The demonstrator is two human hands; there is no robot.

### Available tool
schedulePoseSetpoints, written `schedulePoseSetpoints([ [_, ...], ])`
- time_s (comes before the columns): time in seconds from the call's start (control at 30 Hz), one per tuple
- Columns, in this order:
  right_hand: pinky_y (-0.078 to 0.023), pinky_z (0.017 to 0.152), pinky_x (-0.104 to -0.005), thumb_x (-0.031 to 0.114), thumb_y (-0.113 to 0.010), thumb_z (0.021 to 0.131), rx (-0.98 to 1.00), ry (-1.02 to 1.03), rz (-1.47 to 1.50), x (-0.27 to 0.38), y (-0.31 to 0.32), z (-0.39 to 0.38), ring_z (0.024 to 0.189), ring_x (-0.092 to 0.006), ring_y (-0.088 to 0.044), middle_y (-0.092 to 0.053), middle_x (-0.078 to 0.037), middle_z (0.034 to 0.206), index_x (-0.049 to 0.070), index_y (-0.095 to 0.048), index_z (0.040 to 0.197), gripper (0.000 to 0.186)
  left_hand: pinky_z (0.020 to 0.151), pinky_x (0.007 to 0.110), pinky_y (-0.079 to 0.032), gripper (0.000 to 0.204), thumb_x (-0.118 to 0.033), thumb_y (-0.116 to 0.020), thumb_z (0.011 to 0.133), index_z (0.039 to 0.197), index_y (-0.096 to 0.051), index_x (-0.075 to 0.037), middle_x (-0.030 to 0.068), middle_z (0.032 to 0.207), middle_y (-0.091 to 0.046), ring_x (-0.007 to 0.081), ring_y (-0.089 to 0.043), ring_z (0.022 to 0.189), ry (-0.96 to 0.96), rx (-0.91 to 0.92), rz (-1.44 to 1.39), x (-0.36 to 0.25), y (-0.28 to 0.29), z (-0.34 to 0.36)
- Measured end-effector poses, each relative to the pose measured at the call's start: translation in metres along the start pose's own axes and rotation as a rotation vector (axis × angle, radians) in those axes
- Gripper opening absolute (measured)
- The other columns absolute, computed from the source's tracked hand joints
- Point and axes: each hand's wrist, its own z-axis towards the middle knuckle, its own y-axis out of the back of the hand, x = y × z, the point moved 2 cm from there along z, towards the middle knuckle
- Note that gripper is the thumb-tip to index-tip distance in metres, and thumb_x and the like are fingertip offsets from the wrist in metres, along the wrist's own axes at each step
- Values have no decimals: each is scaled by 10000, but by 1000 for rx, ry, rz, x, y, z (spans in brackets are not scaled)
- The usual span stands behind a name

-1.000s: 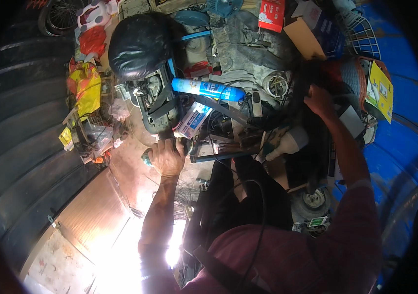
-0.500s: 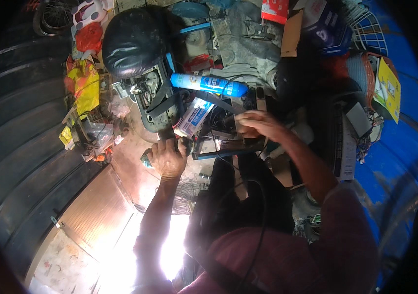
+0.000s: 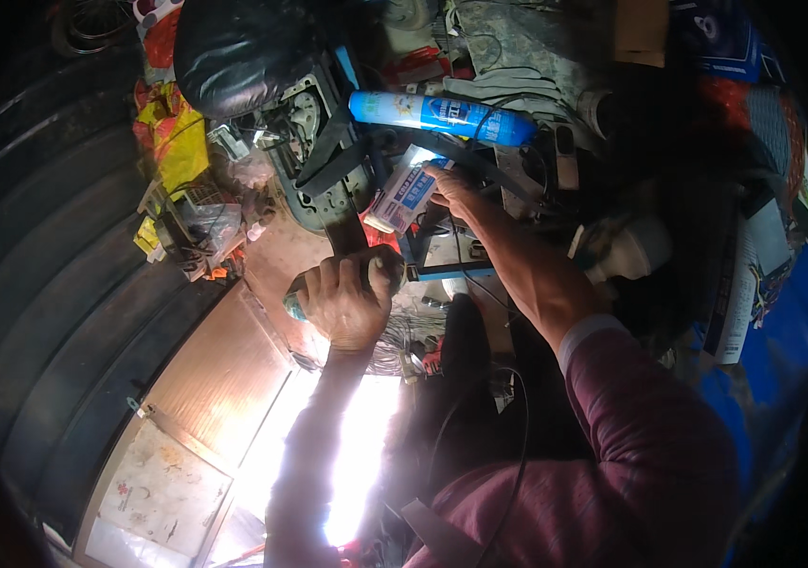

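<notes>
Touching a rectangular carton (image 3: 404, 197): right hand (image 3: 451, 187).

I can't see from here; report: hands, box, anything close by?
Left hand gripping handle. Right hand at box's upper right edge. Blue can just beyond.

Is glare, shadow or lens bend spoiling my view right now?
Head view: white glare burns out the area along the left forearm; head view: deep shadow swallows much detail right of the blue canister; head view: the fisheye seems to curve the ridged dark wall; head view: left hand and right hand are readable.
</notes>
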Motion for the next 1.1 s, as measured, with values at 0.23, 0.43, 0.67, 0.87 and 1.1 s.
schedulePoseSetpoints([
  [0.23,-606,768,-385,233,-746,976,252,232,-162,-17,12,0,935,-185,-708,-725,-81,1043,98,-695,1146,223,724,468,-414,350,-461,-608,941,872,-681,-126,87,868,-616,325,-591,851,-17,1,16,1,-2,1],
  [0.43,-530,892,-418,259,-757,885,160,856,-745,-29,47,-64,1075,-287,-669,-706,-168,1143,15,-638,1304,499,727,472,-420,361,-466,-600,949,875,-683,-122,89,883,-627,330,-597,854,-2,-14,48,1,-1,-1],
  [0.67,-550,838,-414,278,-674,934,294,883,-691,-24,70,-106,950,-303,-715,-744,-186,1047,37,-684,1230,381,743,478,-424,371,-481,-597,952,896,-683,-124,91,886,-625,331,-599,870,18,-7,19,-2,0,1],
  [0.87,-533,663,-314,177,-641,995,355,1194,-539,27,61,-173,713,-189,-656,-640,-74,772,115,-712,1102,143,771,485,-427,357,-473,-601,950,893,-689,-132,81,881,-632,328,-602,881,33,-27,20,-2,1,-2],
  [1.1,-558,714,-413,250,-674,959,280,918,-784,80,77,-196,733,-296,-684,-748,-190,917,1,-693,1067,271,759,489,-436,340,-455,-613,937,854,-698,-137,82,855,-652,322,-615,872,60,-30,19,-5,6,1],
])
